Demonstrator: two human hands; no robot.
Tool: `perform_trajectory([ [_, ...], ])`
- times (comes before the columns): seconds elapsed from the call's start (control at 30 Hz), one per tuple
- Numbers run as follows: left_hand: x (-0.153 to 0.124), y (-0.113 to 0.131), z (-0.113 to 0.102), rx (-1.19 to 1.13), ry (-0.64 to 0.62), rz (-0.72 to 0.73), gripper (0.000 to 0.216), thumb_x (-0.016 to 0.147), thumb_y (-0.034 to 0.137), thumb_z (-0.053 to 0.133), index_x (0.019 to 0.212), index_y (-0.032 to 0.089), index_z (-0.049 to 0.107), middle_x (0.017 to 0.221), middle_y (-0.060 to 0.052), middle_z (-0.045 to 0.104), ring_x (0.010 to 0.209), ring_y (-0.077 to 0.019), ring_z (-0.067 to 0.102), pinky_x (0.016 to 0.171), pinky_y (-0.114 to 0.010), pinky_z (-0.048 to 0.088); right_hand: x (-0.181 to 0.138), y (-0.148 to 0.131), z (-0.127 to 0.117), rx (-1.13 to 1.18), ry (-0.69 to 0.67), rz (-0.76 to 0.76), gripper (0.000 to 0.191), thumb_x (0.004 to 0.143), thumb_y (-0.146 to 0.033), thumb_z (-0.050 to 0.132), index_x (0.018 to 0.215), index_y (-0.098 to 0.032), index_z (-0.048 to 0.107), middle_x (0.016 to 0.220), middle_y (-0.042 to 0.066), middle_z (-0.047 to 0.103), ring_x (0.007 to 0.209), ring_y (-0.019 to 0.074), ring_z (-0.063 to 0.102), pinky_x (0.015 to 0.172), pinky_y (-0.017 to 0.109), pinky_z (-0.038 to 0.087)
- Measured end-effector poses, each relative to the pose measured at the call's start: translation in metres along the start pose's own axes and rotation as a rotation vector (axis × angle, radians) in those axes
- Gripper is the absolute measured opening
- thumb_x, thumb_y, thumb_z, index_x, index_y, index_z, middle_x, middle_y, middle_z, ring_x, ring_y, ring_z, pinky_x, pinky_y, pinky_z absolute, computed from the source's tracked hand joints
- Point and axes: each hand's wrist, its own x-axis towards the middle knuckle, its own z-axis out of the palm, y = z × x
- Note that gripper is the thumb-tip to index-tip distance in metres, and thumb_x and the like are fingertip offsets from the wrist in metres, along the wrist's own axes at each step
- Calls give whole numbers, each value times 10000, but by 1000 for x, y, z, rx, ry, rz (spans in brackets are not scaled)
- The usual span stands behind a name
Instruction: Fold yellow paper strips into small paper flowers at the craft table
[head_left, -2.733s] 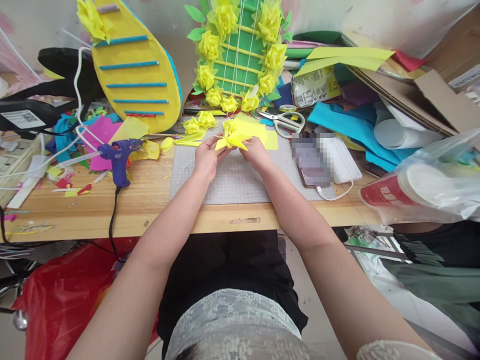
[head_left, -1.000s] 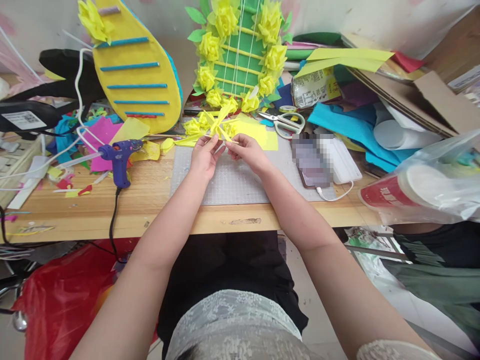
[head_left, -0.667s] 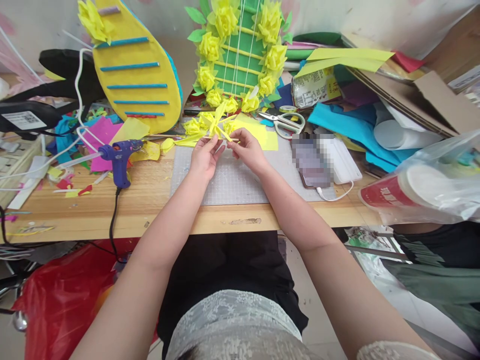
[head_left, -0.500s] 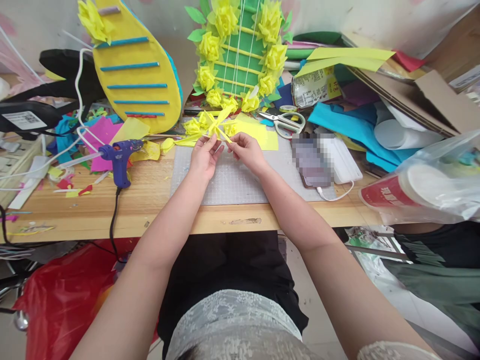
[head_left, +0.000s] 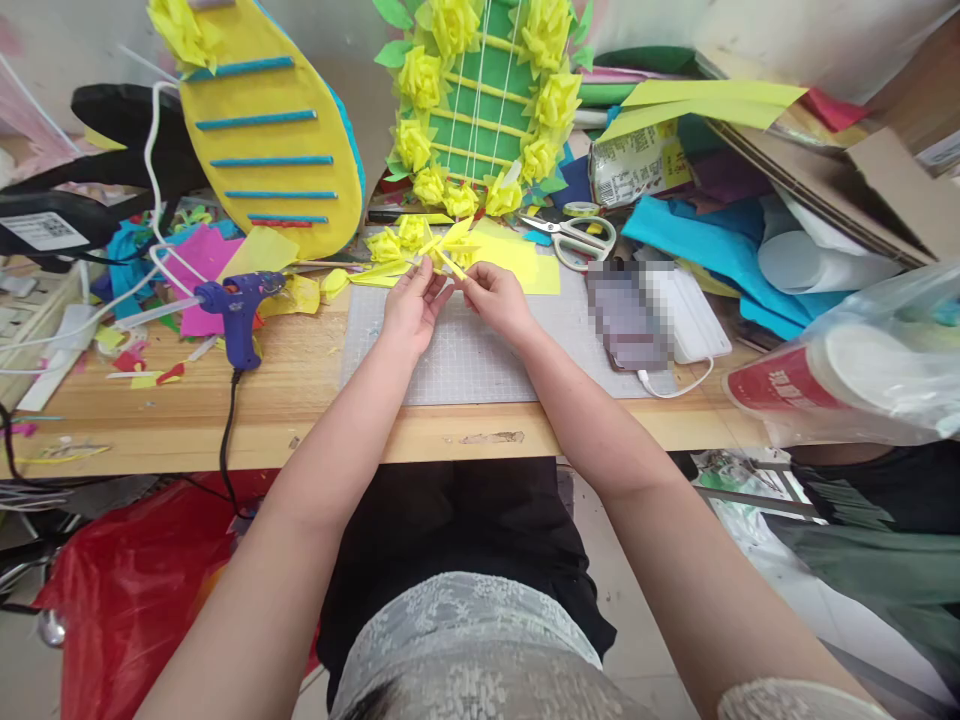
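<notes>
Both hands meet over the back of a grey cutting mat (head_left: 480, 375). My left hand (head_left: 411, 308) pinches a folded piece of yellow crepe paper (head_left: 456, 240), its petal-like ends fanning out above the fingers. My right hand (head_left: 496, 300) is closed on a narrow yellow strip (head_left: 452, 266) that slants down from that piece. Just behind the fingers lie several finished yellow paper flowers (head_left: 384, 245) and flat yellow sheets (head_left: 517, 262). The exact fold between the fingertips is too small to make out.
A blue glue gun (head_left: 241, 310) stands left. Scissors (head_left: 574, 238), a phone (head_left: 628, 315) and a white power bank (head_left: 694, 315) lie right. Behind are a yellow board (head_left: 274, 140) and a green flower-edged board (head_left: 480, 110). A bagged cup (head_left: 795, 380) sits at the right edge.
The yellow paper piece has tipped lower and its ends have turned to the right. Both hands keep their pinch in nearly the same place; the view has shifted slightly.
</notes>
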Motion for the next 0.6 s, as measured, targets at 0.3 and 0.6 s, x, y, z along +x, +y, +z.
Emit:
perform_trajectory([
  [0.3,3,-2,-1,-37,-28,-22,85,813,218,681,765,199,613,730,49,658,692,-60,616,638,-169,440,-4,-10,-2,459,-141,169,129,749,-247,645,846,-189,583,769,-43,631,529,30,489,445,149,364],
  [0.6,-2,-3,3,-24,-42,-9,180,775,114,691,668,174,559,616,65,578,563,-38,524,580,-170,383,-3,-14,1,691,-71,307,145,762,-244,671,783,-191,538,740,-36,671,561,38,562,514,148,444],
])
